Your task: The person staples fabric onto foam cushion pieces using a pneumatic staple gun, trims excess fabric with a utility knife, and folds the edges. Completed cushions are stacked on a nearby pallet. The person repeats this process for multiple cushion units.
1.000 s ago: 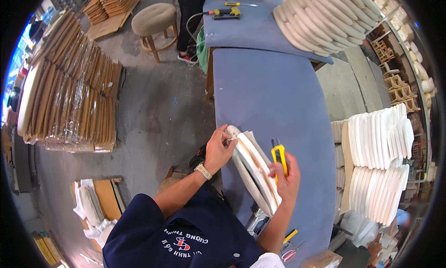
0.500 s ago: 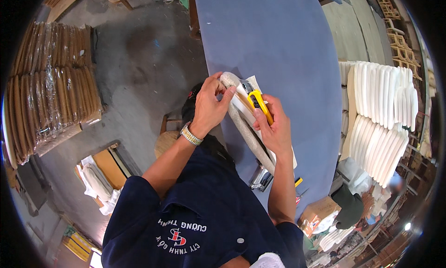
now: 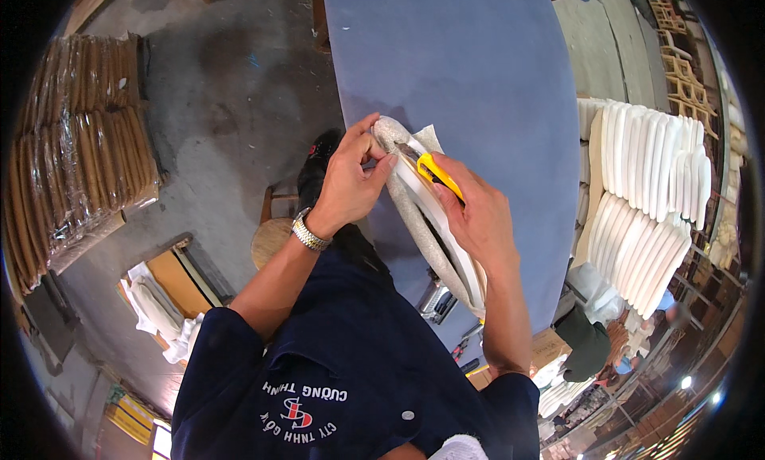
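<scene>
A long padded piece covered in beige fabric stands on its edge at the left side of the blue table, its open underside facing right with a pale inner edge and a dark gap. My left hand pinches the fabric at its far rounded end between thumb and fingers. In my right hand is a yellow utility knife, its front end close to the inner edge near that far end. Whether the blade touches the fabric cannot be made out. A loose fabric flap sticks up beyond the knife.
The blue table reaches away from me. A metal tool, partly covered, lies near my body. A wooden stool stands left of the table. White cushions are stacked at right, plastic-wrapped brown pieces at left.
My right hand has turned the knife so its handle lies more under my palm, and the front has dropped closer to the padded piece. My left hand keeps its hold.
</scene>
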`<state>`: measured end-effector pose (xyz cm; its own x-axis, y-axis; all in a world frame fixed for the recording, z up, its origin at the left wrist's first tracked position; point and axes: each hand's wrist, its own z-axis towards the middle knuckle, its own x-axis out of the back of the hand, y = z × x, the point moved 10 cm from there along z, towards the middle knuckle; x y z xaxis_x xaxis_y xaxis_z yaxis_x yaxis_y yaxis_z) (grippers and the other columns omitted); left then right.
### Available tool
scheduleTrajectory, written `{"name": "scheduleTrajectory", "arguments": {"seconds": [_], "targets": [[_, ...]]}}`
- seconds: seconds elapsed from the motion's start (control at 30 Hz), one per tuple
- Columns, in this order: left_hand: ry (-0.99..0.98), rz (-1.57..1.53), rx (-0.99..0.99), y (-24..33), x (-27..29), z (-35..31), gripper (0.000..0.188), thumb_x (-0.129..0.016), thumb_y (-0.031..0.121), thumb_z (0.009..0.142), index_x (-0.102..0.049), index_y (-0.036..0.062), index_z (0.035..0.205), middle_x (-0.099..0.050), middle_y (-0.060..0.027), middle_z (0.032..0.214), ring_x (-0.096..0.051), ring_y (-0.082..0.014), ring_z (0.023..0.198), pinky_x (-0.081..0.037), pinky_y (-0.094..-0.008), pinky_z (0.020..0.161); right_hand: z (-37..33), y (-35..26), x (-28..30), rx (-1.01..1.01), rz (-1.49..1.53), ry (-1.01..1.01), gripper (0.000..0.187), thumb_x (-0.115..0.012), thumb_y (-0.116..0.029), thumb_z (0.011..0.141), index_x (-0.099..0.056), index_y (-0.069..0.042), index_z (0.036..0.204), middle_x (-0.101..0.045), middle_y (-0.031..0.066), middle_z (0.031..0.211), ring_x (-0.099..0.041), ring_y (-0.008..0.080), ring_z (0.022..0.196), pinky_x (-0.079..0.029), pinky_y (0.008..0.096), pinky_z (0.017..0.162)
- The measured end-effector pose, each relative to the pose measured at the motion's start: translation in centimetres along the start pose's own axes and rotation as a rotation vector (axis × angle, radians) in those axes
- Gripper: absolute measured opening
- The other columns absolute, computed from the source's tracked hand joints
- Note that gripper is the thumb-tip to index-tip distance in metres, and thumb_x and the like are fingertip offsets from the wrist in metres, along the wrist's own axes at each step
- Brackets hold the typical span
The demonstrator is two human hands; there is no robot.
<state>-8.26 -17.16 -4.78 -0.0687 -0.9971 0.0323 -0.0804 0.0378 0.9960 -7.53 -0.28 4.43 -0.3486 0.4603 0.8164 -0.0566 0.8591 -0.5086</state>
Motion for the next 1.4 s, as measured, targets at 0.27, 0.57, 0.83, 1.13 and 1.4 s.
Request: {"name": "scheduleTrajectory", "arguments": {"seconds": [0.27, 0.57, 0.83, 1.13, 1.4], "targets": [[-0.044, 0.014, 0.031, -0.1, -0.4, 0.6, 0.015, -0.071, 0.005, 0.094, -0.058, 0.0012, 0.087, -0.047, -0.0211, 0.153, -0.059, -0.0054, 0.094, -0.049, -0.0229, 0.067, 0.4, 0.5, 0.1, -0.002, -0.049, -0.019, 0.035, -0.063, -0.021, 0.1, -0.063, -0.017, 0.135, -0.073, 0.0109, 0.113, -0.071, 0.0352, 0.091, -0.057, 0.0423, 0.075], [-0.028, 0.016, -0.004, 0.8, -0.8, 1.3, 0.017, -0.071, 0.003, 0.093, -0.056, 0.0018, 0.084, -0.05, -0.023, 0.15, -0.06, -0.0125, 0.113, -0.049, -0.0246, 0.071, 0.5, 0.8, 0.6, 0.032, -0.099, 0.045, 0.036, -0.057, -0.031, 0.103, -0.061, -0.024, 0.138, -0.071, 0.0096, 0.097, -0.07, 0.0349, 0.078, -0.056, 0.0479, 0.064], [-0.03, -0.015, 0.06, 1.0, -1.4, 1.8, 0.018, -0.07, 0.002, 0.093, -0.055, 0.0019, 0.083, -0.05, -0.0233, 0.151, -0.057, -0.0144, 0.121, -0.049, -0.0252, 0.076, 1.6, 1.8, 0.6, 0.085, -0.025, -0.007, 0.037, -0.059, -0.028, 0.101, -0.061, -0.022, 0.138, -0.072, 0.0122, 0.099, -0.07, 0.038, 0.08, -0.056, 0.0496, 0.068], [-0.024, -0.115, 0.158, -0.6, -1.6, 2.0, 0.016, -0.07, 0.0, 0.091, -0.056, 0.0013, 0.083, -0.045, -0.0267, 0.155, -0.062, -0.0088, 0.102, -0.052, -0.0261, 0.075, 2.6, 2.6, 0.7, 0.141, 0.06, -0.104, 0.039, -0.062, -0.027, 0.099, -0.061, -0.02, 0.138, -0.072, 0.0152, 0.1, -0.069, 0.0408, 0.083, -0.056, 0.0506, 0.072], [-0.031, -0.145, 0.137, -0.1, -1.7, 2.2, 0.016, -0.069, -0.001, 0.091, -0.056, 0.0024, 0.082, -0.038, -0.0272, 0.161, -0.06, -0.0097, 0.109, -0.05, -0.0283, 0.079, 1.7, 3.2, 1.2, 0.12, 0.0, -0.153, 0.039, -0.058, -0.029, 0.101, -0.059, -0.022, 0.139, -0.072, 0.016, 0.101, -0.07, 0.0408, 0.086, -0.056, 0.0511, 0.073]]}}
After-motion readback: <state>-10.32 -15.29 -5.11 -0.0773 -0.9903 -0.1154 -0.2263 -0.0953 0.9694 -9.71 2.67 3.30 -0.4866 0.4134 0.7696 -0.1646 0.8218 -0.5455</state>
